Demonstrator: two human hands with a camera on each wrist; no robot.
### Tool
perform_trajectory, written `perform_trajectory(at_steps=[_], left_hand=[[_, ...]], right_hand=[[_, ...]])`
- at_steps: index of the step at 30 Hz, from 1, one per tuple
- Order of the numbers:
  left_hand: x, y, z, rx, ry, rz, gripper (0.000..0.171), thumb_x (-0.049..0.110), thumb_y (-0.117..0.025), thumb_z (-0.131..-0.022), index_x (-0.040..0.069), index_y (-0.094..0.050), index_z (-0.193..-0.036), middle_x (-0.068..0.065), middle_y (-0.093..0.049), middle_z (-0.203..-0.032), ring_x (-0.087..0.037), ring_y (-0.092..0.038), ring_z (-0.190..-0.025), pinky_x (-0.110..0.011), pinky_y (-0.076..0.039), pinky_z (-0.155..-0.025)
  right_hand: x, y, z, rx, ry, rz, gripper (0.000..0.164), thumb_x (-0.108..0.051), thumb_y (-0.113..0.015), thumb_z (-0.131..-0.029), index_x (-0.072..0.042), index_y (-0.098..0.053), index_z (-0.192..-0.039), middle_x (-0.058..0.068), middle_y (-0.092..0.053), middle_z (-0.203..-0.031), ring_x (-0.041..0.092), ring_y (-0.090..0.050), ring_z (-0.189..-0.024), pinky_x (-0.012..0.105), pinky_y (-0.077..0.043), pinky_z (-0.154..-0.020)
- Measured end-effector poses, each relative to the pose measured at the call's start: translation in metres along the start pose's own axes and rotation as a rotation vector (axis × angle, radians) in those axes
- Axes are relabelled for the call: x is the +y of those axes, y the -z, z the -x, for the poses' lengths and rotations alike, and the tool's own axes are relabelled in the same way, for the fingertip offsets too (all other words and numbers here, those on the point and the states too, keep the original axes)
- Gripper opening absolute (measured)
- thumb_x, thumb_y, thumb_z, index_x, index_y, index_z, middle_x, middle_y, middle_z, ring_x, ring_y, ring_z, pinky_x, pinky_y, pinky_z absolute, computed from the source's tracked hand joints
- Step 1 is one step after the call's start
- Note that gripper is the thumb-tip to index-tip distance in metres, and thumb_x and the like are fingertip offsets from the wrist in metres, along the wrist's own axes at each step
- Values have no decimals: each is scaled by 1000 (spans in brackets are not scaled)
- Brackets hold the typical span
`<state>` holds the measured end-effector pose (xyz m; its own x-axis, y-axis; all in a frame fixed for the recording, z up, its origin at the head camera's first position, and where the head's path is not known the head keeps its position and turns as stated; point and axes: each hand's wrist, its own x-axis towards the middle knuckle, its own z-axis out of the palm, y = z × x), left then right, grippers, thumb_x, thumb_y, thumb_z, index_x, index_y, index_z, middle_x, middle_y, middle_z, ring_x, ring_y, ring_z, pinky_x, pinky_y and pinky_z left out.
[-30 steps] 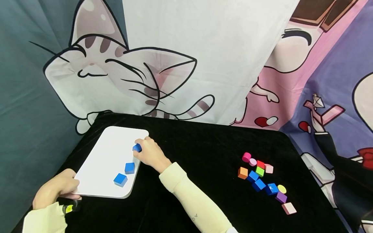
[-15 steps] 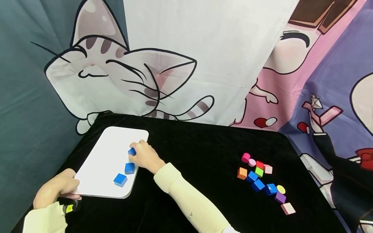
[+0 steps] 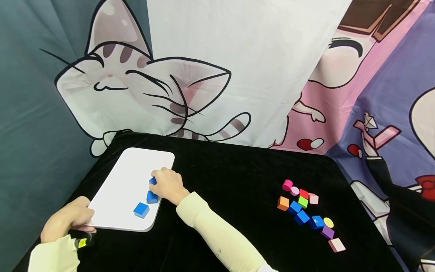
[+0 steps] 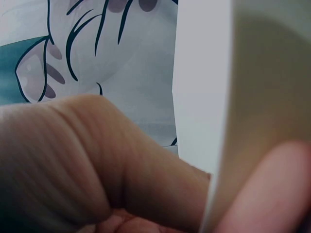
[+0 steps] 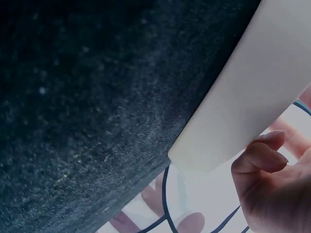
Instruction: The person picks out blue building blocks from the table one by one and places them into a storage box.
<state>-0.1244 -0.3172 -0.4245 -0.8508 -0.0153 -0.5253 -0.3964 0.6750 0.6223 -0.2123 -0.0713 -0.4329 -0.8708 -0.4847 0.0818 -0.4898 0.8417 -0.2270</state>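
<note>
By the right edge of the board (image 3: 119, 185), the right hand (image 3: 168, 184) pinches the blue far block (image 3: 152, 181), now closer to the middle block (image 3: 151, 197) than a second ago, when it was farther up along that edge; the hand hides whether the two touch. The three thus seem more tightly grouped, the near block (image 3: 141, 210) and middle block unmoved. The left hand (image 3: 69, 216) pinches the board's near left corner, as before.

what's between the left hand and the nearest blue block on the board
In the head view, only bare white board lies between the left hand and that blue block.
</note>
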Motion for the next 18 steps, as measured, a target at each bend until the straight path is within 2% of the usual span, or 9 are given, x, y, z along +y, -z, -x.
perform_trajectory(at_steps=[5,10,18], left_hand=[[-1,-1,-2,-1,14,-4,18,-5,-31,-74,-14,-44,-84,-17,-51,-69,-19,-64,-53,-27,-56,-50],[0,-2,-1,13,-17,4,19,-4,-32,-75,-14,-45,-83,-16,-52,-68,-20,-64,-53,-28,-56,-49],[6,-2,1,17,-33,16,20,-4,-31,-76,-16,-44,-84,-16,-53,-68,-20,-64,-53,-28,-56,-49]], right_hand=[[2,-3,0,3,-1,-11,34,-37,-64,-80,-26,-63,-112,-8,-57,-84,5,-46,-66,17,-36,-44],[3,-2,-3,-7,-21,-21,30,-38,-65,-79,-26,-65,-107,-11,-54,-77,5,-46,-65,17,-37,-43],[3,-1,-6,-17,-46,-41,26,-37,-66,-78,-26,-66,-102,-10,-61,-87,4,-48,-67,16,-40,-47]])
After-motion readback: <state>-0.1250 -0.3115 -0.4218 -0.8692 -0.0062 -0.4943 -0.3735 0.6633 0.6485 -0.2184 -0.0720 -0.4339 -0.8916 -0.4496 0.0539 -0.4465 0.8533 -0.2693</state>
